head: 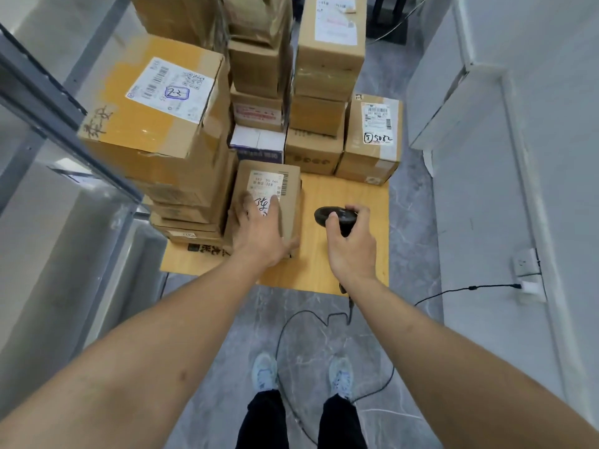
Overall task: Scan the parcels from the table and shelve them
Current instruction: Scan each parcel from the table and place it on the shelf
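My left hand (259,228) lies on top of the small box (269,202) at the near edge of the table (340,254), fingers spread flat over the lower part of its label (266,189), thumb down the right side. It presses rather than grips. My right hand (351,244) is wrapped round the scanner (330,216), index finger curled on top, head aimed left toward the box, its cable (291,335) trailing to the floor.

The box sits just beside the tall stack (162,131) on my left, touching or nearly so; I cannot tell which. More parcels (324,76) are piled behind it.

How will it handle? Small plain cardboard, stiff walls, probably light, so 1 hand should lift it. The card looks dry and matte, not slippery. The barcode on the upper label is uncovered, so my palm should stay low while I scan. To lift, I'd clamp across the 2 long sides, thumb right, fingers left, and watch that the leaning stack isn't nudged. What's inside is unknown, so I'd treat it gently.
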Available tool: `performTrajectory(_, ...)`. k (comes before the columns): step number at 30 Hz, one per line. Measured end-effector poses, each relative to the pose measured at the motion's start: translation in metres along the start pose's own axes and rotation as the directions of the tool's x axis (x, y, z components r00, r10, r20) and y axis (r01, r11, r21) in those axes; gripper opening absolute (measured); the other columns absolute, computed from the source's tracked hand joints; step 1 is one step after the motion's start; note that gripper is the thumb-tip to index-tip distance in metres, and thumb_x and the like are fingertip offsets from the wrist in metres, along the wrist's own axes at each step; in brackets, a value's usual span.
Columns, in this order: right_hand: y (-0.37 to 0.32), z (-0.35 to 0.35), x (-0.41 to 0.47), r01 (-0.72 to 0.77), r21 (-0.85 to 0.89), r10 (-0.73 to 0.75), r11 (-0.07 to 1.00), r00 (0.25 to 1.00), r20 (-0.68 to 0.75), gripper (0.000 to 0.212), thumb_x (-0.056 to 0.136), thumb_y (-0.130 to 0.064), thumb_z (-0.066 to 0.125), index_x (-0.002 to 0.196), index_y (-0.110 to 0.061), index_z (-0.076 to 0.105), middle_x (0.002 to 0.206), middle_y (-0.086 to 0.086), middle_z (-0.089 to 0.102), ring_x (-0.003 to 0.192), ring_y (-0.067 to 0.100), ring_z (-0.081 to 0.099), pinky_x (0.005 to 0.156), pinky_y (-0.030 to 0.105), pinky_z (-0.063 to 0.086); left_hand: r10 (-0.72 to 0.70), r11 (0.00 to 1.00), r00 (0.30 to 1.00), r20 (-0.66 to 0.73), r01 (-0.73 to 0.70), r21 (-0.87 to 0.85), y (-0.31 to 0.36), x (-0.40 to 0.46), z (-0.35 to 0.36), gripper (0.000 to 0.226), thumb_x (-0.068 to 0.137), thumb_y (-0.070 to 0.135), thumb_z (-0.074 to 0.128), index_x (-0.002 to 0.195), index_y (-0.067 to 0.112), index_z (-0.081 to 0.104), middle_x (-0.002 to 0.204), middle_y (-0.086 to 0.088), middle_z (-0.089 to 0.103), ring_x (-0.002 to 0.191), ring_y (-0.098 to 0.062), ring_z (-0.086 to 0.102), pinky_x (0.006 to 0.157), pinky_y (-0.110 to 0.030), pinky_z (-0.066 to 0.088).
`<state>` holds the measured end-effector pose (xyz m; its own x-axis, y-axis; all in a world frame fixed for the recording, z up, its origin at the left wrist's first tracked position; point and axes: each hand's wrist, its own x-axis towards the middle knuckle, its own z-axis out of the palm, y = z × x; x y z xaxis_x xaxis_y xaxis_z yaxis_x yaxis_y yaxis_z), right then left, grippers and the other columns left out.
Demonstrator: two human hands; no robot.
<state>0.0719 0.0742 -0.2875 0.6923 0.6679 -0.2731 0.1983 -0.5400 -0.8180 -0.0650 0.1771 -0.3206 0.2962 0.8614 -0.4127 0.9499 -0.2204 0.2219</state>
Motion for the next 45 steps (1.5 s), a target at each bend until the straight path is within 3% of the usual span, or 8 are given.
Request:
performTrajectory(2, 0.007, -0.005, 0.004, -0.006, -0.002, 0.006, 1.000, 1.000, 0.017, 0.031, 0.105, -0.045, 0.054, 0.132, -0.032, 0.047, 0.097, -0.017, 0.062, 0.083, 0.008, 0.065, 0.063, 0.026, 0.048, -0.043, 0.999, 0.999, -0.020, 0.043, 0.017, 0.002, 0.003, 0.003, 0.110, 0.081, 0.079, 0.065, 0.164, 0.038, 0.006, 0.168, -0.024, -0.006, 0.157, -0.047, -0.009, 0.127, -0.061, 0.002)
performTrajectory(8, 0.017, -0.019, 0.013, -0.007, 0.004, 0.007, 1.000, 0.999, 0.033, 0.030, 0.105, -0.044, 0.054, 0.132, -0.032, 0.047, 0.097, -0.015, 0.063, 0.083, 0.009, 0.065, 0.062, 0.025, 0.046, -0.058, 0.993, 0.997, -0.053, 0.063, 0.102, 0.007, -0.002, 0.006, 0.115, 0.066, 0.090, 0.061, 0.162, 0.049, 0.010, 0.163, -0.017, 0.004, 0.149, -0.044, 0.012, 0.117, -0.060, 0.025)
performTrajectory(19, 0.024, -0.031, 0.002, 0.023, 0.029, -0.026, 0.999, 0.996, 0.081, 0.031, 0.104, -0.046, 0.054, 0.131, -0.032, 0.047, 0.094, -0.017, 0.064, 0.084, 0.010, 0.066, 0.074, 0.036, 0.055, -0.089, 0.987, 0.995, -0.038, 0.094, 0.134, 0.033, -0.049, 0.025, 0.119, 0.061, 0.088, 0.067, 0.160, 0.051, 0.012, 0.162, -0.015, 0.002, 0.141, -0.042, 0.021, 0.111, -0.054, 0.030)
performTrajectory(27, 0.035, -0.031, -0.017, 0.053, 0.009, -0.054, 0.999, 0.990, 0.127, 0.033, 0.104, -0.045, 0.055, 0.133, -0.031, 0.047, 0.096, -0.020, 0.062, 0.087, 0.002, 0.062, 0.073, 0.030, 0.048, -0.132, 0.985, 0.991, 0.007, 0.130, 0.113, 0.035, -0.084, 0.043, 0.120, 0.064, 0.087, 0.067, 0.161, 0.048, 0.008, 0.161, -0.016, -0.003, 0.141, -0.045, 0.024, 0.115, -0.053, 0.030)
performTrajectory(33, 0.028, -0.027, -0.028, 0.085, 0.025, -0.088, 0.996, 0.985, 0.147, 0.033, 0.103, -0.048, 0.055, 0.131, -0.033, 0.047, 0.099, -0.016, 0.066, 0.089, 0.008, 0.067, 0.081, 0.035, 0.056, -0.145, 0.981, 0.965, -0.219, 0.111, -0.160, 0.012, -0.099, 0.047, 0.079, 0.090, 0.063, 0.064, 0.153, 0.026, 0.035, 0.145, -0.015, 0.030, 0.119, -0.040, 0.052, 0.103, -0.050, 0.046)
performTrajectory(38, 0.025, -0.023, -0.038, 0.094, 0.027, -0.097, 0.995, 0.979, 0.177, 0.032, 0.103, -0.046, 0.055, 0.131, -0.033, 0.047, 0.099, -0.019, 0.066, 0.089, 0.000, 0.064, 0.079, 0.030, 0.052, -0.321, 0.757, 0.947, -0.028, 0.239, -0.608, -0.038, -0.094, 0.060, 0.072, 0.102, 0.043, 0.061, 0.161, 0.017, 0.028, 0.148, -0.017, 0.048, 0.125, -0.039, 0.057, 0.104, -0.047, 0.048)
performTrajectory(42, 0.028, -0.018, -0.050, 0.113, 0.007, -0.112, 0.994, 0.976, 0.186, 0.032, 0.104, -0.044, 0.056, 0.132, -0.032, 0.048, 0.099, -0.020, 0.066, 0.088, -0.003, 0.063, 0.074, 0.022, 0.047, -0.205, 0.462, 0.933, 0.296, 0.359, -0.811, -0.062, -0.098, 0.072, 0.085, 0.100, 0.057, 0.062, 0.166, 0.040, 0.012, 0.159, -0.008, 0.045, 0.136, -0.034, 0.054, 0.109, -0.050, 0.047)
performTrajectory(45, 0.028, -0.014, -0.055, 0.104, 0.004, -0.104, 0.995, 0.982, 0.159, 0.032, 0.103, -0.044, 0.057, 0.132, -0.032, 0.049, 0.099, -0.018, 0.067, 0.088, -0.002, 0.063, 0.075, 0.023, 0.048, -0.128, 0.388, 0.927, 0.353, 0.374, -0.842, -0.065, -0.099, 0.074, 0.081, 0.101, 0.058, 0.058, 0.163, 0.052, 0.008, 0.159, -0.002, 0.046, 0.128, -0.028, 0.055, 0.108, -0.050, 0.048)
